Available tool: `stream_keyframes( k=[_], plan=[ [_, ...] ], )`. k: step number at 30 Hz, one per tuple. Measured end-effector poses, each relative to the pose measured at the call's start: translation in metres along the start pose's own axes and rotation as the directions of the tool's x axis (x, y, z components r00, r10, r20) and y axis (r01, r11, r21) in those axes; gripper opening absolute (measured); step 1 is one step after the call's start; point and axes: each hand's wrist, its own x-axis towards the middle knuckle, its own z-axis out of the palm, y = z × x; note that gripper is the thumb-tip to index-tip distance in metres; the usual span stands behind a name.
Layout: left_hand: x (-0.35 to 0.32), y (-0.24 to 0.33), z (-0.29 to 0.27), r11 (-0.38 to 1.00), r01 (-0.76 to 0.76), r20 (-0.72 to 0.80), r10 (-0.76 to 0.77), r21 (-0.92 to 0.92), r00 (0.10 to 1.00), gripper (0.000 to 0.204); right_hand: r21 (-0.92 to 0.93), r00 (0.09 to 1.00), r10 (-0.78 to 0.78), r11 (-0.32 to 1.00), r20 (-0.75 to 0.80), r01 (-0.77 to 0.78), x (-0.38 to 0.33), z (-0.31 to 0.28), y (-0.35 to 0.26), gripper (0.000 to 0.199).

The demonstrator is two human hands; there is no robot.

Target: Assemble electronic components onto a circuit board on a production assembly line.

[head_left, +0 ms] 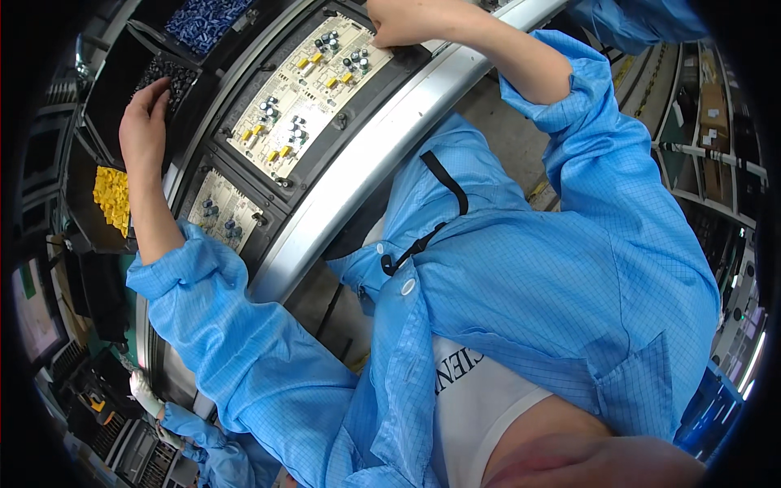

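Observation:
My left hand [145,122] is at the edge of a black bin of small dark components [172,71]. Its thumb and fingers are drawn together, and I cannot make out what lies between the tips. My right hand [411,22] is curled at the far right end of a pale circuit board [285,102], its fingertips low over the board and partly hidden. That board sits in a black carrier [329,134] and bears groups of dark cylindrical capacitors [355,59] and yellow block components [309,63]. A second pale board [213,191] with blue-black capacitors lies in the carrier nearer my left forearm.
A bin of blue parts [203,24] stands at the far left, and a bin of yellow parts [111,199] beside my left forearm. A silver rail [358,175] runs along the front of the line. Another person's gloved hand [145,394] is at the lower left.

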Motion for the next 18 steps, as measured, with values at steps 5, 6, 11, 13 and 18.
stream_keyframes(
  k=[5, 6, 11, 13, 18],
  plan=[
    [0.006, 0.001, -0.001, 0.992, -0.011, 0.039, 0.016, -0.123, 0.999, 0.022, 0.671, 0.998, -0.065, 0.740, 0.000, 0.048, 0.017, -0.012, 0.034, 0.018],
    [0.007, 0.004, -0.001, 0.990, -0.015, 0.037, 0.021, -0.138, 0.999, 0.022, 0.809, 0.983, -0.178, 0.585, 0.051, 0.064, 0.033, -0.005, 0.047, 0.016],
    [0.013, -0.005, -0.001, 0.990, 0.066, 0.119, -0.051, -0.125, 0.992, 0.019, 0.989, 0.937, -0.336, 0.139, 0.101, -0.057, 0.046, -0.004, 0.027, 0.023],
    [0.008, -0.001, -0.001, 0.998, -0.055, -0.013, 0.055, -0.015, 0.998, 0.017, 0.997, 0.932, -0.355, -0.017, 0.070, -0.082, 0.046, 0.000, 0.018, 0.023],
    [0.002, 0.014, -0.006, 0.999, 0.037, -0.093, -0.037, 0.002, 0.995, 0.018, 0.976, 0.932, -0.360, -0.184, 0.044, -0.117, 0.075, 0.028, 0.020, 0.024]
  ],
)
